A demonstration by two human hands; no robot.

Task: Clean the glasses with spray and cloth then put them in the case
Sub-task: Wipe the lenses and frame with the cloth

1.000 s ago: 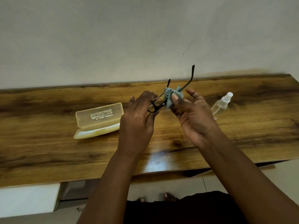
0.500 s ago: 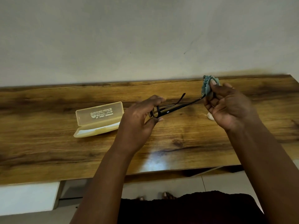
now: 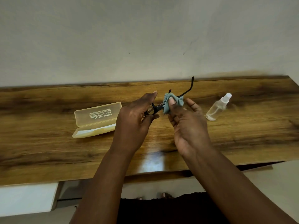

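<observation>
On the long wooden worktop [image 3: 48,147] the open yellow case [image 3: 97,120] lies at about nine o'clock from the hands and the spray bottle [image 3: 217,107] at three. Above it, the left hand [image 3: 134,120] has its grip pinched on the front of the glasses [image 3: 157,107], while the right hand [image 3: 187,125] pinches the blue cloth [image 3: 179,101] around one temple arm. This looks like the wiping step; next, I'd judge, comes folding the arms and carrying the glasses left to the case.

Light was soft and even, fairly dim. One pale glare patch sat on the table [image 3: 48,143] near its front edge, between the forearms. A dark smudge of shadow ran along the wall [image 3: 145,38] just above the table's back edge. Wide-angle bowing showed at the edges — the table's ends were smeared, slightly blurred.
</observation>
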